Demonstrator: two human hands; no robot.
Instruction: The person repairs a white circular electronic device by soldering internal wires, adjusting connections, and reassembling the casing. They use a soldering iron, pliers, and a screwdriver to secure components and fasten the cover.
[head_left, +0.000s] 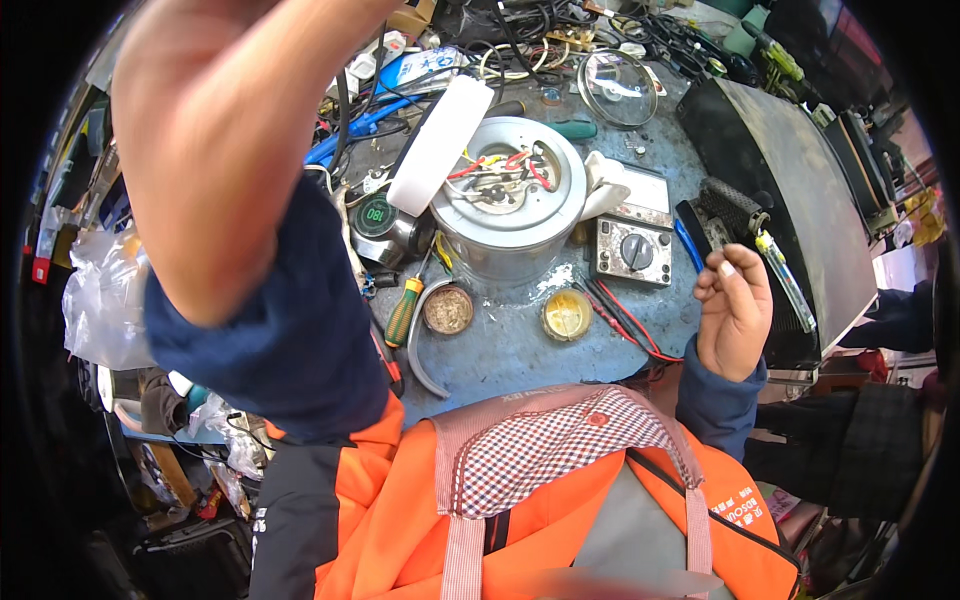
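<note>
My left forearm rises across the upper left and leaves the picture at the top, so my left hand is out of sight. My right hand (733, 305) hovers at the bench's right side, near the multimeter, with its fingers curled toward the thumb. Whatever may lie between those fingers is too small to make out. Between my arms stands a round silver-grey appliance (510, 235), its top side exposing red, white and yellow wires. A white curved plastic part (440, 145) leans against its left side, and a white handle-like piece (605, 185) juts out on its right.
An analog multimeter (633, 250) with red and black leads sits right of the appliance. Two small round tins (448, 310), a green-and-yellow screwdriver (404, 312) and a grey curved strip lie in front. A glass lid (618, 88), tangled cables and a large black box (775, 190) stand around.
</note>
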